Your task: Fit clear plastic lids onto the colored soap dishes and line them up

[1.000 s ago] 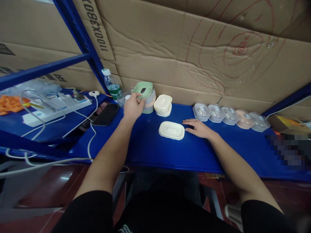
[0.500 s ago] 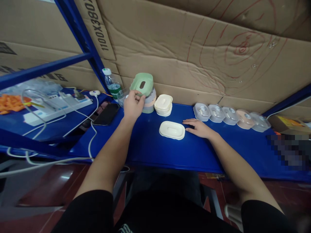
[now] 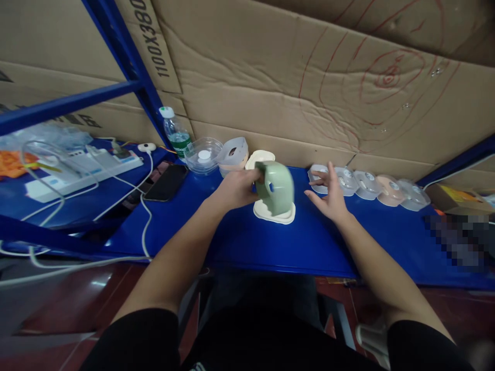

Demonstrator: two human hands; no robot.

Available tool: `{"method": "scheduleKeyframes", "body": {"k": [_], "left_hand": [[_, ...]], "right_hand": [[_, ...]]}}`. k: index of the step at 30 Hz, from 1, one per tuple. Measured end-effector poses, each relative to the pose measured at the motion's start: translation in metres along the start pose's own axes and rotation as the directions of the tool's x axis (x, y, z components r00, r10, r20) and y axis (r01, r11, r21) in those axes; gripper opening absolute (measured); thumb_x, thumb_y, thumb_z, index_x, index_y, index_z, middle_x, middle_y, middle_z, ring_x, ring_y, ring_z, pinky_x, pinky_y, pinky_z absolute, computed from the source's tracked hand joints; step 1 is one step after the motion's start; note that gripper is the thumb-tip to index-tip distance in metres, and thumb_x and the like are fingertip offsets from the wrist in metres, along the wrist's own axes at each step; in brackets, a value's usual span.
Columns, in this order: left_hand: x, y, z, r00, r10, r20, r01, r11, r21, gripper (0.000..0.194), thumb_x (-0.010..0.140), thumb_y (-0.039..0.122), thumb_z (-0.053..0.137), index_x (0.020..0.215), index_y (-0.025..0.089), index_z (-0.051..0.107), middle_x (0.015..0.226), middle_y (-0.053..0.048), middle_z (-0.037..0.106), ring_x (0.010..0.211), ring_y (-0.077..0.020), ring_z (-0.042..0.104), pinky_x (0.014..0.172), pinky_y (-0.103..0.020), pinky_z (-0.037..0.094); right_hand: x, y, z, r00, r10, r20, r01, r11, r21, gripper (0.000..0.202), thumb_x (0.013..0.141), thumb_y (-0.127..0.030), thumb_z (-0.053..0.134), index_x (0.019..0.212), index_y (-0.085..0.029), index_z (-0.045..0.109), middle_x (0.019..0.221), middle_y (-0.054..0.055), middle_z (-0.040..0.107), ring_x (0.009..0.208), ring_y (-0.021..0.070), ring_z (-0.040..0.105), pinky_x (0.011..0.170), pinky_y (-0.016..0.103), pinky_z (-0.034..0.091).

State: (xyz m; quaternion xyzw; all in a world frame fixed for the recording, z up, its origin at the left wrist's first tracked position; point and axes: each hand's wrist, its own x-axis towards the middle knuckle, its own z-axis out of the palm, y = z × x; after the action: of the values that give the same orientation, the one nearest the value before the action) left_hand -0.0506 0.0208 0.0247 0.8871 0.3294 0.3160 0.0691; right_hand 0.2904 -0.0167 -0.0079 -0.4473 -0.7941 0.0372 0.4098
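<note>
The green cover [image 3: 285, 189] is in the air over the middle of the bench [image 3: 240, 247], tipped on its side, with its slot facing left. The left hand [image 3: 238, 188] grips its left edge between thumb and fingers. Behind it in the view lies a cream tray [image 3: 284, 218], flat on the bench and partly hidden; whether the two touch cannot be told. The right hand [image 3: 329, 198] is open and holds nothing, fingers spread, to the right of the cover. Just beyond the cover is a cream stack [image 3: 260, 156], and left of that a stack topped by a grey cover [image 3: 236, 149]. Beside it come a clear tub [image 3: 195, 164], a bottle [image 3: 180, 143] and a dark phone [image 3: 166, 183]. Five lidded boxes [image 3: 366, 185] stand in a row at the right, before a cardboard wall [image 3: 247, 77] with red rings drawn on it.
</note>
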Motion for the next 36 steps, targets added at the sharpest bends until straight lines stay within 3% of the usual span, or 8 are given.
{"method": "scheduleKeyframes", "body": {"k": [4,8,11,14,18,21,27,36], "left_hand": [[-0.001,0.016,0.002,0.992,0.024,0.121,-0.019,0.999,-0.041,0.020,0.082,0.033,0.076,0.092,0.022,0.062,0.076,0.001,0.069,0.072,-0.0161,0.065,0.066,-0.030,0.043],[-0.002,0.023,-0.001,0.988,-0.039,0.147,0.069,0.976,-0.206,0.032,0.085,0.045,0.078,0.098,0.021,0.061,0.076,0.001,0.071,0.069,-0.0135,0.065,0.066,-0.027,0.045],[-0.001,0.027,-0.004,0.992,-0.079,0.101,0.101,0.965,-0.240,0.033,0.089,0.046,0.073,0.105,0.020,0.061,0.072,0.002,0.067,0.065,-0.0128,0.061,0.065,-0.027,0.044],[0.001,0.028,-0.005,0.992,-0.093,0.080,0.103,0.986,-0.129,0.031,0.094,0.049,0.066,0.103,0.020,0.064,0.071,0.001,0.067,0.064,-0.0138,0.060,0.062,-0.028,0.039],[0.002,0.023,-0.001,0.981,-0.163,0.106,0.155,0.984,0.084,0.037,0.100,0.050,0.052,0.095,0.017,0.070,0.080,-0.007,0.073,0.072,-0.0186,0.065,0.063,-0.030,0.039],[0.002,0.018,0.006,0.945,-0.240,0.221,0.196,0.959,0.206,0.045,0.103,0.047,0.043,0.095,0.016,0.075,0.088,-0.013,0.076,0.083,-0.0242,0.070,0.068,-0.033,0.045],[0.002,0.013,0.014,0.868,-0.300,0.396,0.249,0.952,0.177,0.057,0.100,0.041,0.042,0.149,0.014,0.055,0.103,-0.012,0.078,0.101,-0.0280,0.072,0.085,-0.036,0.050],[0.003,0.015,0.005,0.838,-0.217,0.500,0.236,0.971,0.026,0.033,0.093,0.037,0.049,0.106,0.018,0.072,0.088,-0.008,0.077,0.077,-0.0220,0.068,0.070,-0.033,0.045]], "right_hand": [[0.000,-0.004,-0.003,0.977,-0.200,-0.079,0.194,0.978,-0.082,0.110,0.094,-0.043,0.071,0.170,-0.036,-0.008,0.155,0.015,0.055,0.121,0.0339,0.069,0.099,0.055,0.062],[-0.002,-0.012,-0.002,0.971,-0.240,-0.009,0.237,0.962,-0.137,0.070,0.095,-0.042,0.070,0.159,-0.035,0.042,0.138,0.011,0.070,0.126,0.0351,0.067,0.107,0.056,0.057],[-0.003,-0.020,0.001,0.992,-0.115,-0.059,0.111,0.991,-0.077,0.047,0.097,-0.048,0.067,0.140,-0.028,0.062,0.120,0.010,0.077,0.109,0.0318,0.074,0.095,0.050,0.061],[-0.003,-0.030,0.004,0.993,0.103,-0.065,-0.102,0.995,0.016,0.052,0.100,-0.057,0.059,0.139,-0.023,0.062,0.100,0.008,0.079,0.084,0.0261,0.075,0.079,0.044,0.062],[0.001,-0.039,0.010,0.949,0.261,0.176,-0.271,0.962,0.035,0.050,0.100,-0.064,0.054,0.122,-0.021,0.069,0.078,0.004,0.076,0.067,0.0218,0.070,0.064,0.036,0.055],[0.001,-0.039,0.016,0.888,0.330,0.320,-0.360,0.932,0.037,0.051,0.101,-0.067,0.051,0.112,-0.021,0.072,0.066,0.002,0.072,0.061,0.0218,0.070,0.061,0.033,0.053],[-0.001,-0.027,0.029,0.826,0.348,0.444,-0.446,0.884,0.137,0.060,0.101,-0.066,0.051,0.137,-0.021,0.067,0.075,0.004,0.077,0.066,0.0236,0.073,0.067,0.035,0.057],[0.001,-0.031,0.023,0.776,0.286,0.562,-0.457,0.870,0.188,0.057,0.104,-0.063,0.047,0.134,-0.020,0.069,0.075,0.003,0.075,0.059,0.0176,0.068,0.062,0.030,0.053]]}}
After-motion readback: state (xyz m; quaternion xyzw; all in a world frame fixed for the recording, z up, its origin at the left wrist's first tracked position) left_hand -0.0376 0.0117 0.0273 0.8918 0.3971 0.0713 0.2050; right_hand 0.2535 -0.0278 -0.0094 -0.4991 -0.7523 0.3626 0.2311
